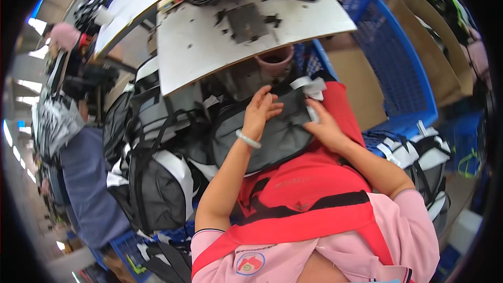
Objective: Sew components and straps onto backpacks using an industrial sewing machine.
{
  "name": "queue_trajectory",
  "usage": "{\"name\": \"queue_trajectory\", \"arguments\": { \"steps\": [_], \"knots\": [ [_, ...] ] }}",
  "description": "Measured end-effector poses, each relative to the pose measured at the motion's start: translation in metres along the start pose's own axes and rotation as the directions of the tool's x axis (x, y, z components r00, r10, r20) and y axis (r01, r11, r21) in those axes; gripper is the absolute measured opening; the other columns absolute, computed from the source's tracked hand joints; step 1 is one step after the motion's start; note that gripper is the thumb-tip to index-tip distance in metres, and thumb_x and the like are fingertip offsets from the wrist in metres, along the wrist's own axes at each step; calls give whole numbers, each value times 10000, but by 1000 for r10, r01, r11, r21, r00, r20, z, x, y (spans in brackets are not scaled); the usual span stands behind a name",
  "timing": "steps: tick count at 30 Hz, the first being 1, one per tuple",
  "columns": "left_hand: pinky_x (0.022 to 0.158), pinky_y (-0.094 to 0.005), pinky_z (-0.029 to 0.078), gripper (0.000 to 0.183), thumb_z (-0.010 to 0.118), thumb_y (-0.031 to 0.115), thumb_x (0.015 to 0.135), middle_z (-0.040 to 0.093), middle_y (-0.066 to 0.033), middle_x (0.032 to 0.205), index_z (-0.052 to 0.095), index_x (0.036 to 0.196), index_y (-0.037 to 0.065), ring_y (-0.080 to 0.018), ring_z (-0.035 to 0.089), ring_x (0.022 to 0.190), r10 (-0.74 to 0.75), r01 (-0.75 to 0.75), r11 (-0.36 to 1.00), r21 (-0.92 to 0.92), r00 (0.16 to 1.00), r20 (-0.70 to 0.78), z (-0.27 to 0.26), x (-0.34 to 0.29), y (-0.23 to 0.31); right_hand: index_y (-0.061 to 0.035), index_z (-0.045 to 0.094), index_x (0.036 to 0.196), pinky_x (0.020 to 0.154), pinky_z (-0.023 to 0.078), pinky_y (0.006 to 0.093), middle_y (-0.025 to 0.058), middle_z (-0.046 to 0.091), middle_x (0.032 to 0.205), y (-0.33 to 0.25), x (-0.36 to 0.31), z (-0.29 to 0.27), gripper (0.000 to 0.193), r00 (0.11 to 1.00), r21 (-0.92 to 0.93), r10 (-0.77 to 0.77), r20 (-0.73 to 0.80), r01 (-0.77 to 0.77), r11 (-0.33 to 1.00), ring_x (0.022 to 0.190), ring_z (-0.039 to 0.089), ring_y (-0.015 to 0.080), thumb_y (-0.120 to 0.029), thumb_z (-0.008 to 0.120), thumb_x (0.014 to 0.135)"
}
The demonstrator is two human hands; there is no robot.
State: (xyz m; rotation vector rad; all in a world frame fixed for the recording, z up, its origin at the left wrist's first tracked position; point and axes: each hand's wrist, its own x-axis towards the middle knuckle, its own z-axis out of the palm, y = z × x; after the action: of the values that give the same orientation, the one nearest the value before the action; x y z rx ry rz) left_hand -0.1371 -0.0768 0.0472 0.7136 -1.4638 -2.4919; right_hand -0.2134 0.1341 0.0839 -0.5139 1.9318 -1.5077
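The head view shows the red apron (306,178) across the lap, with the dark grey bag (246,139) resting on it, probably because the thighs give a ready support below both hands. The left hand (262,111) is open over the bag, fingers loosely bent and holding nothing visible, perhaps to leave the panel free. The right hand (326,127) lies at the bag's right end, thumb on the fabric, seemingly to steady that edge; whether it grips, I cannot tell. White strips (310,87) stick up just beyond it. More grey-and-white bags (157,188) are heaped at the left, seemingly for easy reach. Farther out, the white surface (199,47) carries a dark plate (246,22), with a blue crate (406,57) to its right.
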Motion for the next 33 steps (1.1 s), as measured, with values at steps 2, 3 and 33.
{"name": "queue_trajectory", "arguments": {
  "steps": [2, 3, 33],
  "knots": [
    [801, -302, 537, 233, 555, 115, 965, 630, -61, 1003, 603, 1171, 18, -187, 663, 889, 143, -136, 939, 316, 990, -1, -39, -30, 14, -38, 398, 1418, 1007, 393, 290, 117, 483, 1352, -3, 6, -22, 679, 995, 229, 98, -21, -91, 969, 1229, 474, 201, 2, 577, 765],
    [791, -293, 534, 188, 550, 69, 956, 637, -72, 982, 641, 1108, 7, -182, 663, 887, 216, -181, 835, 519, 976, -7, -64, -42, 24, -25, 392, 1418, 1009, 390, 289, 108, 486, 1348, -7, 5, -33, 671, 992, 304, 126, -26, -112, 946, 1208, 488, 183, 9, 570, 772],
    [537, -227, 369, 279, 678, 238, 856, 542, 36, 636, 650, 719, -3, -27, 443, 597, -450, -8, 690, 724, 778, 438, 114, -78, 210, 7, 546, 1210, 907, 464, 442, 225, 621, 1117, -206, -22, -33, 381, 820, -411, -241, 520, 487, 771, 1053, 587, 406, -90, 583, 843]
  ]
}}
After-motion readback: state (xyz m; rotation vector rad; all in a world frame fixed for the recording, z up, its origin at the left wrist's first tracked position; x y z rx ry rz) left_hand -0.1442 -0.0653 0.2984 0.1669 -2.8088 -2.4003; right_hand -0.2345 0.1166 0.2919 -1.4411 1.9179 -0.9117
